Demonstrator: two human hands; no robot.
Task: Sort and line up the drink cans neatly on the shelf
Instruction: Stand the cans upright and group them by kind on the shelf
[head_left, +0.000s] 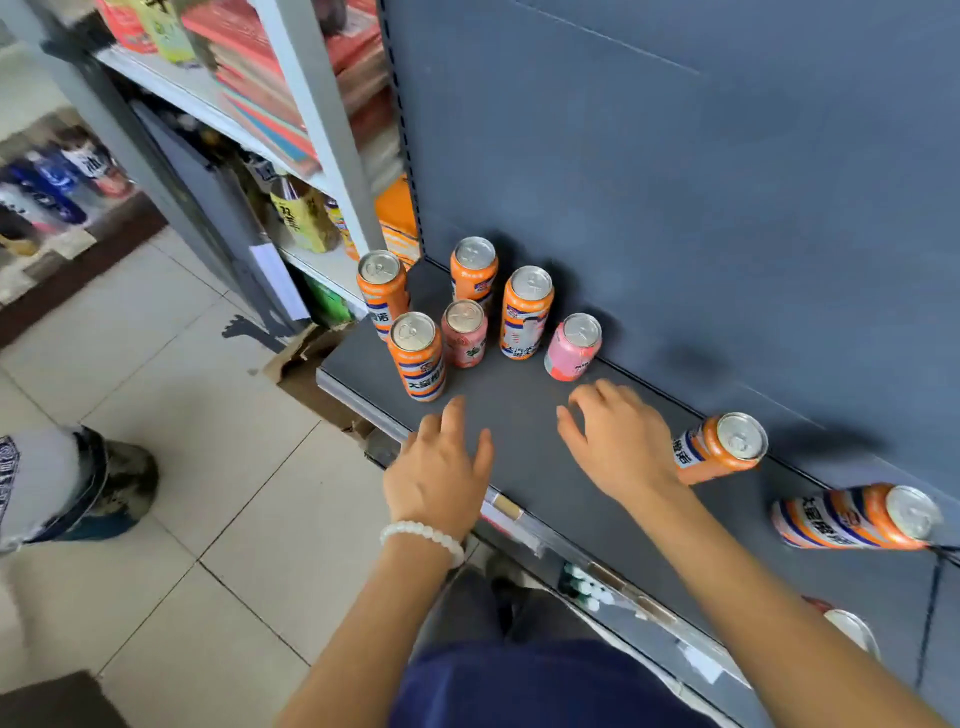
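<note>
Head view, the only one. A dark grey metal shelf (519, 457) is seen from above, backed by a dark panel.

Cans: six are grouped at the shelf's left end. Four tall orange-and-white aluminium cans stand there: one at the left edge (382, 291), one at the back (474, 270), one mid-row (525, 312), one at the front (416, 358). Two shorter pink cans are mixed in: one between the orange ones (464, 333), one to the right near the back panel (573, 347). Two more orange cans are set well apart to the right: the nearer one (719, 449), the farther one (852, 517). All silver tops face the camera, so long axes are judged upright; the apparent lean of the right-hand cans may be lens distortion.

Hands: the left hand (441, 467), with a white bead bracelet (422, 538) on its wrist, is held over the front lip, fingers spread and loose, nothing gripped. The right hand (618, 441) hovers over bare shelf near the right pink can, fingers relaxed and slightly bent, nothing held.

Handling, as a judgement: if full, the cans would be moderately heavy and rigid; walls smooth, somewhat slippery, dentable. A hold around the mid-body from the side is advised; tall cans are tippable if pushed high.
</note>
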